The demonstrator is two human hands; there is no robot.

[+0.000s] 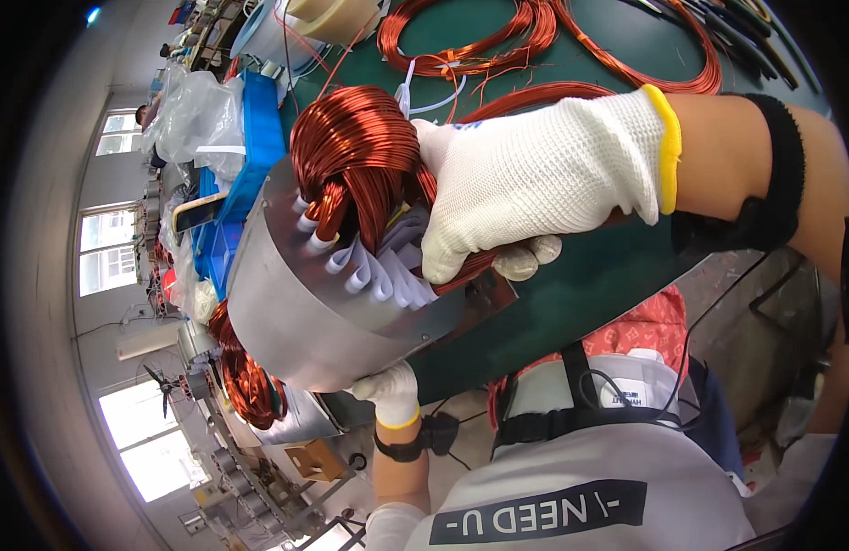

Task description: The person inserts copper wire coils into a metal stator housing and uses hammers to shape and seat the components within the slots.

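Note:
A grey metal motor stator (328,317) rests tilted on the green workbench, its open end toward me. A thick copper winding (356,129) bulges from its upper side, and curled white insulating paper strips (379,271) stick out of the slots below. My right hand (535,174), in a white knitted glove with a yellow cuff, is closed round a bundle of copper wire (475,268) at the stator's right edge. Against the stator's near lower rim is my gloved left hand (390,390); its fingers are mostly hidden behind the metal.
Coils of copper wire (470,69) lie on the green bench top (351,69) at the back. Dark-handled tools (741,41) sit far right. Left of the stator stand a blue bin (259,119) with plastic bags and a phone (200,211). Another copper-wound part (250,376) is at lower left.

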